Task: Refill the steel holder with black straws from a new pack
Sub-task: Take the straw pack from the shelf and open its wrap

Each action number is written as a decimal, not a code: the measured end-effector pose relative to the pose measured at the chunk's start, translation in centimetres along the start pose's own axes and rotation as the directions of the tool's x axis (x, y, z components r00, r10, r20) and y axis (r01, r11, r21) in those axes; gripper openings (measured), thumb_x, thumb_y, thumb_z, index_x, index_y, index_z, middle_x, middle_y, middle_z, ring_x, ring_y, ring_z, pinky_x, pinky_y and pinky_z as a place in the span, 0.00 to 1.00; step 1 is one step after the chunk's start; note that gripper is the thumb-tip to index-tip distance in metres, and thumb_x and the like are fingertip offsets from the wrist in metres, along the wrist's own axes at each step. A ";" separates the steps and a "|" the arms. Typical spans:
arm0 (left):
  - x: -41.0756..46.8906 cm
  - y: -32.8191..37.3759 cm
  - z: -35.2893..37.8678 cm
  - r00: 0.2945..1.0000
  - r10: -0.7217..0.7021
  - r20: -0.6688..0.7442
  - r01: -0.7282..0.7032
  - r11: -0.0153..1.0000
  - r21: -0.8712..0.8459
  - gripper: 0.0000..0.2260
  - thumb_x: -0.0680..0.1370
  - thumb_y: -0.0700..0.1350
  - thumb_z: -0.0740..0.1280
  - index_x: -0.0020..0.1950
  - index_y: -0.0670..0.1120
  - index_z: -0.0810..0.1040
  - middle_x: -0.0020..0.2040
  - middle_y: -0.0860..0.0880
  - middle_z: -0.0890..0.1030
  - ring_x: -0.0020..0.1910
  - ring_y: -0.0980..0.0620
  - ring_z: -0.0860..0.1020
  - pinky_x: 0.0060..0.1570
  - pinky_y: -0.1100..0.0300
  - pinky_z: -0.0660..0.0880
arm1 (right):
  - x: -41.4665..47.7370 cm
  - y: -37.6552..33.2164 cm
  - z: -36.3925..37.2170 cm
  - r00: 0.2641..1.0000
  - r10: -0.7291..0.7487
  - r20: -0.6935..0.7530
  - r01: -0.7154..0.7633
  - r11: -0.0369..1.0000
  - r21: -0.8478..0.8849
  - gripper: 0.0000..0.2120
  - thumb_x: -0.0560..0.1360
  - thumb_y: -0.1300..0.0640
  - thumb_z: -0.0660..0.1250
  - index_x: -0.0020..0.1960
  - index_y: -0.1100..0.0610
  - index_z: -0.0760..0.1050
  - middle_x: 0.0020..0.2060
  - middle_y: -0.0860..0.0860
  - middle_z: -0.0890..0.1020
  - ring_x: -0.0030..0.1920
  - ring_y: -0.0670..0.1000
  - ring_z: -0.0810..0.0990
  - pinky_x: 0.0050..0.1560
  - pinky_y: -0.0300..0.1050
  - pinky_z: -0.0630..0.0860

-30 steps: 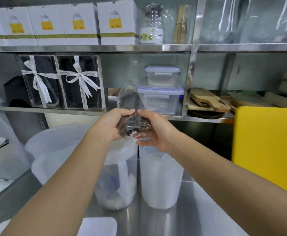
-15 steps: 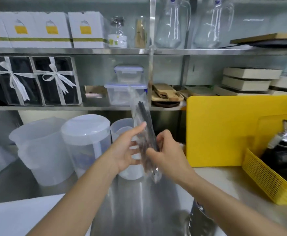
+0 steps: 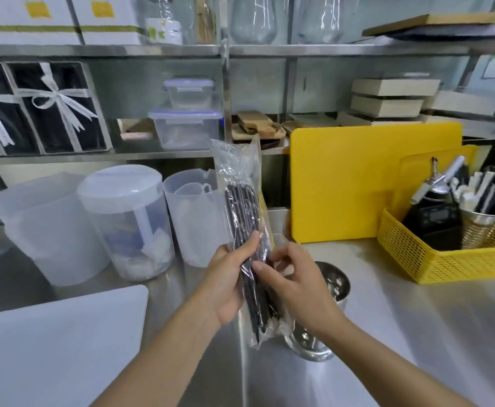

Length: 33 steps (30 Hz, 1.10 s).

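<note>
A clear plastic pack of black straws (image 3: pixel 244 212) stands nearly upright in front of me above the steel counter. My left hand (image 3: pixel 228 277) grips the pack around its lower half from the left. My right hand (image 3: pixel 296 283) touches the pack's lower right side with thumb and fingertips. The steel holder (image 3: pixel 332 284), a shiny round cup, stands on the counter just behind and below my right hand, mostly hidden by it. Its inside looks empty where visible.
A yellow basket (image 3: pixel 445 259) at right holds a cream whipper and a steel cup of straws. A yellow cutting board (image 3: pixel 357 183) leans behind. Translucent plastic jugs (image 3: pixel 128 224) stand at left, a white board (image 3: pixel 49 342) lies front left. Shelves above carry boxes.
My view has swung right and down from the shelf to the counter. The pack has come down with both hands and now stands upright over the steel holder, which has come into view.
</note>
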<state>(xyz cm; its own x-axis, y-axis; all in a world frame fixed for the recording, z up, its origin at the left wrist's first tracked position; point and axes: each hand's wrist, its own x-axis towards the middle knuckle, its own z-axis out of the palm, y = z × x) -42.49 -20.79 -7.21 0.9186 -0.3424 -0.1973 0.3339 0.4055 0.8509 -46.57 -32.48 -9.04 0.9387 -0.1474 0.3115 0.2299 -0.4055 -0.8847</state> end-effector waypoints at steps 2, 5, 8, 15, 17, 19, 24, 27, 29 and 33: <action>-0.6 -1.1 0.3 1.000 -0.007 0.018 0.008 1.000 -0.015 0.27 0.69 0.46 0.71 0.64 0.36 0.70 0.45 0.39 0.82 0.37 0.44 0.83 0.33 0.55 0.80 | -0.7 0.6 -0.6 1.000 0.023 -0.011 -0.023 1.000 -0.015 0.09 0.71 0.50 0.71 0.43 0.51 0.71 0.43 0.50 0.74 0.43 0.47 0.73 0.44 0.34 0.70; -1.3 -2.8 1.2 1.000 -0.019 0.026 0.018 1.000 0.006 0.21 0.71 0.44 0.70 0.61 0.38 0.73 0.39 0.43 0.83 0.34 0.48 0.83 0.31 0.58 0.79 | -1.8 1.2 -1.6 0.998 0.033 -0.050 -0.034 0.999 -0.022 0.10 0.70 0.54 0.71 0.42 0.48 0.69 0.44 0.48 0.72 0.43 0.43 0.72 0.42 0.29 0.67; -1.5 -4.5 2.5 0.999 -0.042 0.017 0.041 0.997 0.057 0.19 0.72 0.44 0.70 0.61 0.40 0.74 0.45 0.41 0.83 0.39 0.46 0.83 0.36 0.54 0.80 | -2.8 2.1 -2.9 0.994 0.067 -0.085 -0.068 0.998 -0.006 0.10 0.68 0.52 0.69 0.44 0.48 0.68 0.46 0.50 0.74 0.47 0.45 0.74 0.46 0.37 0.70; -0.9 -9.4 6.4 0.990 -0.129 0.048 0.122 0.982 0.141 0.14 0.72 0.43 0.71 0.57 0.44 0.77 0.47 0.43 0.85 0.47 0.43 0.83 0.52 0.44 0.78 | -5.1 3.9 -8.4 0.942 0.274 -0.193 -0.259 0.961 0.101 0.12 0.71 0.62 0.66 0.53 0.55 0.68 0.46 0.47 0.75 0.46 0.46 0.76 0.45 0.42 0.74; -0.6 -11.0 7.5 0.985 -0.170 0.027 0.164 0.976 0.145 0.20 0.67 0.49 0.75 0.56 0.43 0.76 0.46 0.45 0.85 0.47 0.44 0.82 0.55 0.42 0.76 | -5.3 5.1 -10.5 0.918 0.338 -0.207 -0.306 0.937 0.170 0.12 0.73 0.63 0.66 0.54 0.55 0.69 0.47 0.48 0.75 0.44 0.46 0.75 0.41 0.40 0.73; -0.2 -12.2 8.5 0.976 -0.214 0.043 0.205 0.968 0.147 0.37 0.56 0.55 0.79 0.61 0.43 0.74 0.55 0.43 0.82 0.54 0.42 0.80 0.59 0.40 0.72 | -5.2 6.4 -12.6 0.878 0.437 -0.198 -0.373 0.881 0.289 0.12 0.73 0.64 0.66 0.55 0.57 0.70 0.49 0.51 0.75 0.46 0.49 0.76 0.42 0.42 0.73; 1.2 -15.1 11.6 0.971 -0.230 0.060 0.223 0.969 0.104 0.32 0.61 0.49 0.76 0.63 0.41 0.73 0.57 0.39 0.80 0.55 0.41 0.80 0.56 0.41 0.75 | -4.3 9.3 -17.6 0.798 0.603 -0.011 -0.508 0.682 0.527 0.11 0.72 0.65 0.65 0.54 0.61 0.71 0.43 0.56 0.78 0.40 0.52 0.78 0.37 0.47 0.74; 2.4 -17.1 14.0 0.964 -0.251 0.084 0.244 0.966 0.092 0.35 0.60 0.49 0.77 0.64 0.40 0.72 0.59 0.38 0.79 0.56 0.40 0.79 0.56 0.43 0.75 | -4.0 10.7 -20.9 0.797 0.581 0.168 -0.568 0.625 0.536 0.08 0.74 0.61 0.63 0.50 0.62 0.77 0.39 0.54 0.81 0.40 0.51 0.79 0.44 0.49 0.75; 3.1 -18.4 15.4 0.952 -0.294 0.082 0.289 0.955 0.064 0.36 0.60 0.49 0.77 0.64 0.36 0.71 0.61 0.35 0.77 0.55 0.40 0.79 0.54 0.44 0.76 | -4.1 11.8 -23.0 0.778 0.580 0.241 -0.608 0.599 0.522 0.09 0.75 0.60 0.62 0.43 0.59 0.81 0.33 0.51 0.81 0.35 0.48 0.79 0.42 0.44 0.75; 4.0 -21.3 17.4 0.904 -0.406 0.132 0.403 0.914 0.051 0.27 0.67 0.47 0.72 0.62 0.35 0.74 0.60 0.34 0.77 0.54 0.41 0.79 0.57 0.44 0.75 | -4.2 14.2 -25.9 0.767 0.596 0.237 -0.617 0.584 0.528 0.08 0.74 0.65 0.63 0.39 0.58 0.78 0.32 0.51 0.81 0.32 0.48 0.78 0.35 0.42 0.73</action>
<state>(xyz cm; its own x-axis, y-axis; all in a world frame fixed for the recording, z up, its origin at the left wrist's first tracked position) -49.66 -45.53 -17.67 0.6675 -0.5859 -0.4596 0.6643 0.1896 0.7230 -53.93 -60.97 -13.97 0.9178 -0.1407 -0.3712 -0.3099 0.3303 -0.8916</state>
